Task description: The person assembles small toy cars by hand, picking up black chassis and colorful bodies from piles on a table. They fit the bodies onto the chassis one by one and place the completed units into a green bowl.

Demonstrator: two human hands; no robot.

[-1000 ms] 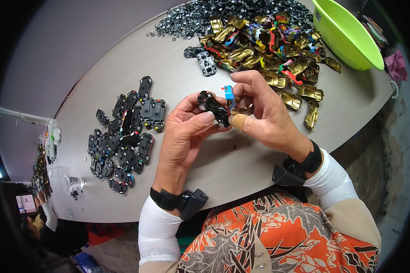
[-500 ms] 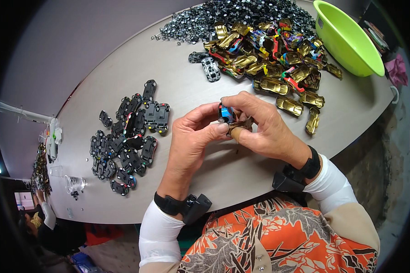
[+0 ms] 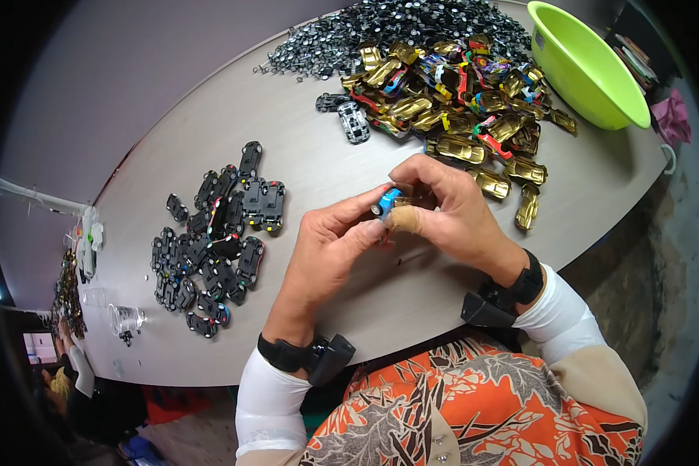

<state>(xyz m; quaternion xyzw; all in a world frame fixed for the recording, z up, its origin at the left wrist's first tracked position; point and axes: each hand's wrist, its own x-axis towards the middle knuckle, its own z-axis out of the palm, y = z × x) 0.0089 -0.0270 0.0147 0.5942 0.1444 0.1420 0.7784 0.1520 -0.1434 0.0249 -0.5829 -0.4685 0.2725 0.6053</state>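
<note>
Between my two hands, above the table's near part, is a small blue toy car [image 3: 387,201] with a wheel facing up to the left. My left hand [image 3: 330,245] pinches it from the left with thumb and fingers. From the right, my right hand [image 3: 452,210] closes on the same car, its thumb wrapped in a tan bandage [image 3: 405,219] and pressing near the wheel. Much of the car is hidden by my fingers. Beyond my hands lies a heap of gold and coloured toy car bodies [image 3: 458,147].
To the left, several toy cars [image 3: 225,213] lie with black undersides up. Small wheels on axles [image 3: 412,31] are piled at the far edge, beside a lime green basin [image 3: 590,70]. Clear plastic cups [image 3: 126,317] stand at the left, where another person [image 3: 74,373] sits.
The blue car has turned in my fingers, so its blue side and wheel show differently. My right thumb has come up over it, nearer my left thumb.
</note>
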